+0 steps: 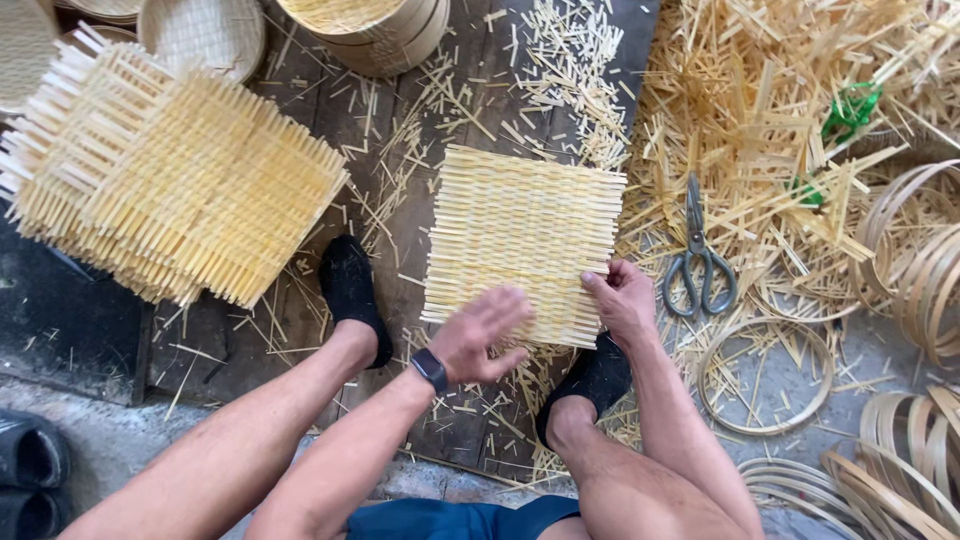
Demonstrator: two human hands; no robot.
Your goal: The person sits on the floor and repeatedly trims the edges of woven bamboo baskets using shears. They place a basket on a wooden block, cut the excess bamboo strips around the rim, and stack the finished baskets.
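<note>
Hands work a square woven bamboo mat point(523, 243) lying flat on the dark wooden board floor point(300, 100), between the person's two black-socked feet point(352, 290). Right hand point(622, 298) pinches the mat's lower right edge, thumb on top, fingers closed on the slats. Left hand point(482, 335), smartwatch point(429, 368) on its wrist, hovers open over the lower left part of the mat, fingers spread, blurred, gripping nothing. Step looks like squaring or pressing the weave tight; next move likely calls for holding the right edge firm while the left palm presses or slides slats level, judged only from the pose. Scissors point(698, 258) lie just right of the mat on bamboo offcuts point(760, 120), untouched. Stack of finished mats point(175, 180) sits toward the board's far left edge, well apart. Bamboo hoops point(765, 375) lie near the right knee; more hoops cut off at the right edge. Round woven trays point(205, 35) cut off at the top. Mat's underside and right fingertips hidden; whether the left hand touches the mat is unclear.
</note>
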